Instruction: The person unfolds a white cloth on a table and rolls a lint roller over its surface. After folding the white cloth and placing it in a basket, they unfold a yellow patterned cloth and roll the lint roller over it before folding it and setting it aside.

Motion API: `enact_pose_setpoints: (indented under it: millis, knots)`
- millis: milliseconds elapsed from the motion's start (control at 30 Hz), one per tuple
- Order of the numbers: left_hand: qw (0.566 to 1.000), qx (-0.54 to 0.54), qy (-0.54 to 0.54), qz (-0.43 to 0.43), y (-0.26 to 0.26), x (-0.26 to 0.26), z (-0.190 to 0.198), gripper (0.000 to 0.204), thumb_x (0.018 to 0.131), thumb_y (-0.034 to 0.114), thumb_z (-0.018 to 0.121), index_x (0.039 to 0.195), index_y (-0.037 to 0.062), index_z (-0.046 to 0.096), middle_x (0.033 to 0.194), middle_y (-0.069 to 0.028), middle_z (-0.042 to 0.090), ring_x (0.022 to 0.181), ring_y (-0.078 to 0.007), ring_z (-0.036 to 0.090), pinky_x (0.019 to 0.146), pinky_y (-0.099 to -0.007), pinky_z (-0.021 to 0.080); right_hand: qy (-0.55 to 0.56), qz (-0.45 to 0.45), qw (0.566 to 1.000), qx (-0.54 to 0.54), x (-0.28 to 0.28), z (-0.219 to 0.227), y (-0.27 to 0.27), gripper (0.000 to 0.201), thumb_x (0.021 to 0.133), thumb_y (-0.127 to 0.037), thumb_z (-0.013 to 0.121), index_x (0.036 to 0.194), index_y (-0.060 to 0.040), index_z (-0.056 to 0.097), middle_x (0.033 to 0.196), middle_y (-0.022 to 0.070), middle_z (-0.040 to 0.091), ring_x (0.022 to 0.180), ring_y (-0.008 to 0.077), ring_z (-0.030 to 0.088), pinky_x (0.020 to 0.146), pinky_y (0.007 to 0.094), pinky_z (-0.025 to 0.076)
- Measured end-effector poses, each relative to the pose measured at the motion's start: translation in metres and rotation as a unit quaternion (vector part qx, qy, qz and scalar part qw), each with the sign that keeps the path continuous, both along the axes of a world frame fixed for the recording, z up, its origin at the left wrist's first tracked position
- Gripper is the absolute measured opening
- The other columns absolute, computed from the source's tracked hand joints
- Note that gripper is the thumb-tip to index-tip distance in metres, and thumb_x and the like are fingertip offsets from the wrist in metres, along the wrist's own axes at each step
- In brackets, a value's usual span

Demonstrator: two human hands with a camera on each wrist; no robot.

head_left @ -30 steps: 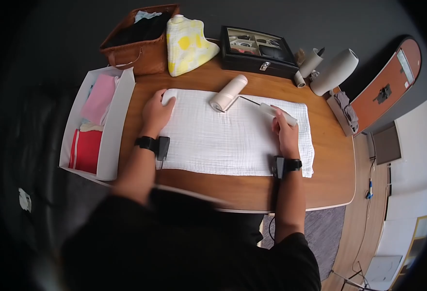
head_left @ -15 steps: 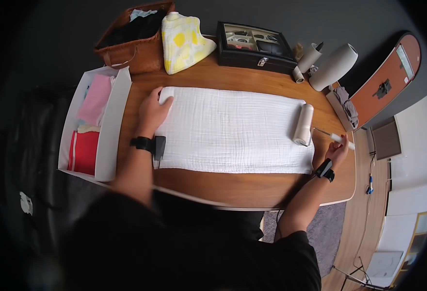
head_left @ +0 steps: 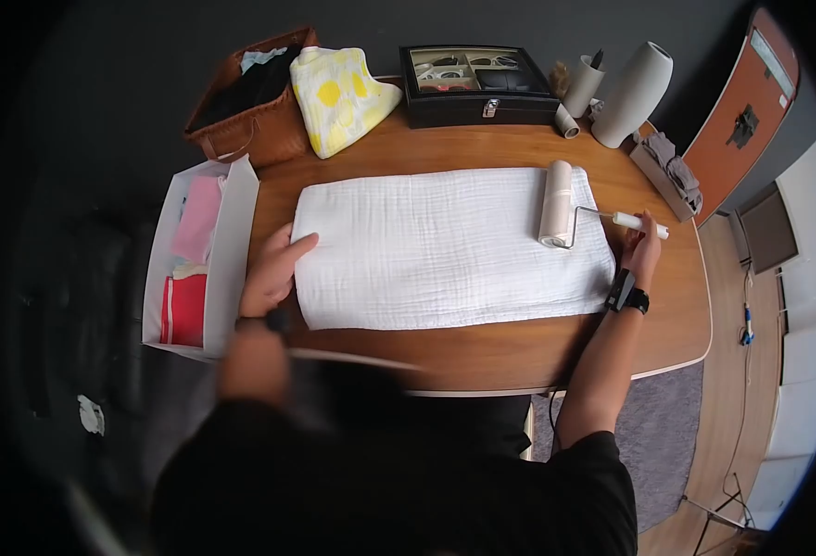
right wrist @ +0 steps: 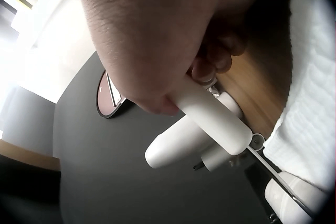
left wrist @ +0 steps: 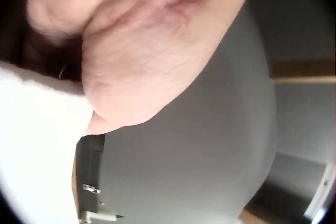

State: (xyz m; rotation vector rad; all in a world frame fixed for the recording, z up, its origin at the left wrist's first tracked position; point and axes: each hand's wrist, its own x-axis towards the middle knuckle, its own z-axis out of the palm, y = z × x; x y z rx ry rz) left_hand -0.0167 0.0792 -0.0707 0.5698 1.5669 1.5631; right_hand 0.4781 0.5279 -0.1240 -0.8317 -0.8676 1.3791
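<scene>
A white crinkled cloth (head_left: 417, 255) lies spread over the wooden table. At its left edge my left hand (head_left: 271, 271) pinches the cloth, thumb on top and the other fingers hidden underneath. The left wrist view has white fabric (left wrist: 37, 145) running in under the thumb side of the hand. My right hand (head_left: 645, 252), just past the cloth's right edge, grips the white handle (right wrist: 215, 119) of a lint roller. Its pale roll (head_left: 556, 204) sits over the right end of the cloth, joined to the handle by a bent metal rod.
On the left stands a white box (head_left: 227, 250) of folded pink and red clothes. Along the back are a brown basket (head_left: 269, 139), a yellow-spotted white cloth (head_left: 343, 97), a black glasses case (head_left: 482, 111) and a white vase (head_left: 632, 97). A small box of grey fabric (head_left: 667, 176) sits back right.
The roller has travelled from the cloth's middle to its right end, then slightly toward the back. My left hand has shifted from the cloth's far left corner nearer along its left edge.
</scene>
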Motion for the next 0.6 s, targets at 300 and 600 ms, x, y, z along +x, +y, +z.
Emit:
enact_pose_setpoints:
  millis: [300,600]
  knots:
    - [0.973,0.029,-0.216,0.079,-0.044,-0.025,0.045,0.05,0.102,0.031,0.066,0.141,-0.001,0.062,0.127,-0.0192,0.073,0.115,-0.0332,0.073,0.104,-0.0478,0.059,0.159,-0.134,0.976,-0.061,0.036,0.009,-0.002,0.014,0.1,-0.023,0.074,0.1,-0.0155,0.063,0.087,-0.004,0.063,0.073,0.0102,0.062,0.059,0.026,0.048]
    - [0.987,0.083,-0.136,0.014,0.048,0.039,0.14,0.042,0.105,0.027,0.064,0.135,-0.0018,0.066,0.116,-0.0159,0.077,0.1,-0.0252,0.076,0.089,-0.0367,0.063,0.14,-0.09,0.985,-0.036,0.036,-0.01,0.011,0.011,0.099,-0.02,0.072,0.101,-0.0139,0.063,0.09,-0.0022,0.064,0.077,0.0109,0.061,0.069,0.0293,0.051]
